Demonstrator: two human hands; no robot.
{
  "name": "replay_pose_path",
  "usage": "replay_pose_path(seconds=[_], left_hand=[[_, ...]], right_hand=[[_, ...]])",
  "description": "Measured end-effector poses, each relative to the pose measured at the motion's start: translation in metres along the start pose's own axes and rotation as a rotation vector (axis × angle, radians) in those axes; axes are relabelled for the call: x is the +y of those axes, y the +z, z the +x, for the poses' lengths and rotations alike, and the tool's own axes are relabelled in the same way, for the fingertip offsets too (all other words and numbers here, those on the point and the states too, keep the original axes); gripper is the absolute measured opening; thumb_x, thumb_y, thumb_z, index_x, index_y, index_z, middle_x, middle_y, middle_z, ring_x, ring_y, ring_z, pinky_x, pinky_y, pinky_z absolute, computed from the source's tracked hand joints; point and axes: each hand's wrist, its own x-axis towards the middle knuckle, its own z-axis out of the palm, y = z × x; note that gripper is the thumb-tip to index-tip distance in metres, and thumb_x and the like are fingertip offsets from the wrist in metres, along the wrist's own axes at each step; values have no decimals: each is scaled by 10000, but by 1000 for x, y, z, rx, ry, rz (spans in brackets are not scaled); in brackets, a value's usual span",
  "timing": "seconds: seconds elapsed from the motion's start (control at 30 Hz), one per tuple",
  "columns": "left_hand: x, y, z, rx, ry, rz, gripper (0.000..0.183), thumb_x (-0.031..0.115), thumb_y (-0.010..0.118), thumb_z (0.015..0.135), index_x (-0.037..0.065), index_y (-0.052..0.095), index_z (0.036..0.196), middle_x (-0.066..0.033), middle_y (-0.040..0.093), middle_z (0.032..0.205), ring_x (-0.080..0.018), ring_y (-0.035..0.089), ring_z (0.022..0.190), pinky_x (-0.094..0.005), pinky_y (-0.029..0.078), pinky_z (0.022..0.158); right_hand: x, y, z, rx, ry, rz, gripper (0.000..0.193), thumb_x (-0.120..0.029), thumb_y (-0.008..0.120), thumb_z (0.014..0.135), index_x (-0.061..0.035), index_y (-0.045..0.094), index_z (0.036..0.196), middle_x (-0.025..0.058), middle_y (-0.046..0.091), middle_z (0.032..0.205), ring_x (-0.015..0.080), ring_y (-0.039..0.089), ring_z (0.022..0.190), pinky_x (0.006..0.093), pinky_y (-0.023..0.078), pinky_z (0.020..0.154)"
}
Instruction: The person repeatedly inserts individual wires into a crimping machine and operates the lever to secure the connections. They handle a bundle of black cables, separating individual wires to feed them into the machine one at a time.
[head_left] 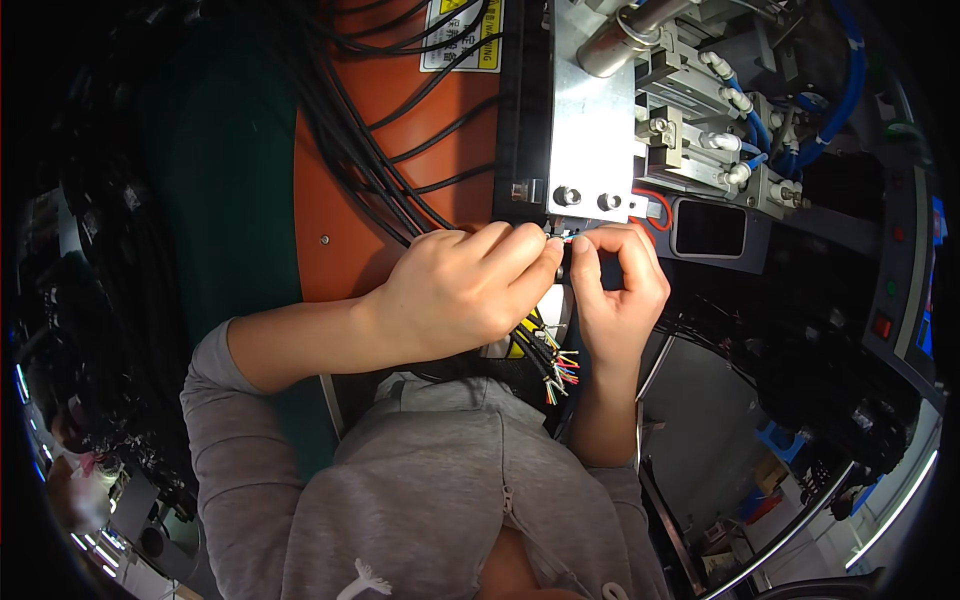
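Just in front of a metal machine block (590,130), my two hands meet fingertip to fingertip. My left hand (465,285) is closed in a pinch, its fingers curled over a cable end. Thin coloured wires (567,238) show in the small gap between the hands. My right hand (622,290) pinches these wires between thumb and index finger; the exact tips are hidden by the fingers. Below my left hand, close to my lap, lies a bundle of black cables with stripped, multicoloured wire ends (560,375).
Several black cables (370,170) run across the orange work surface (335,215) at left. Pneumatic cylinders (690,130) with blue hoses (850,80) stand at right. A dark phone-like device (708,228) lies beside the block. A red switch (882,325) sits on the far-right panel.
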Motion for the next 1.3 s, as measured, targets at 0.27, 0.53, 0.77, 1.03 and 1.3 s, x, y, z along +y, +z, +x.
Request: replay_pose_path(seconds=[0.27, 0.53, 0.77, 1.03, 1.3], left_hand=[[2, 0, 1, -21, -25, 0, 297, 79, 637, 707, 8, 680, 993, 1, 448, 683, -88, 506, 551, -219, 416, 395], [2, 2, 2, -24, -19, 24, 274, 76, 643, 713, 17, 684, 978, 2, 463, 684, -84, 517, 557, -212, 416, 398], [1, 0, 1, -28, -7, -6, 291, 62, 641, 707, 11, 682, 990, -1, 478, 693, -86, 526, 568, -211, 419, 412], [2, -1, 0, -19, -21, 16, 285, 55, 644, 711, 9, 683, 990, 0, 447, 677, -87, 512, 560, -211, 410, 404], [5, -2, 1, -20, -48, 39, 271, 75, 646, 711, 13, 684, 972, 1, 425, 678, -83, 500, 549, -214, 409, 395]], right_hand=[[5, 4, -2, 24, -31, -11, 83, 49, 647, 723, 1, 581, 737, 84, 578, 689, 201, 552, 611, 297, 450, 575], [9, 5, -4, 53, -28, 19, 90, 50, 651, 720, 0, 582, 750, 84, 585, 710, 199, 551, 619, 292, 452, 576], [9, 3, -4, 53, -101, -37, 111, 58, 655, 694, -12, 588, 748, 83, 591, 709, 223, 553, 639, 311, 450, 597], [5, 1, 0, -1, -13, -6, 97, 54, 645, 696, -8, 580, 731, 77, 573, 682, 214, 543, 611, 306, 442, 587], [3, 3, 0, 7, -90, -56, 105, 56, 645, 692, -9, 567, 719, 79, 567, 673, 206, 534, 603, 303, 436, 569]])
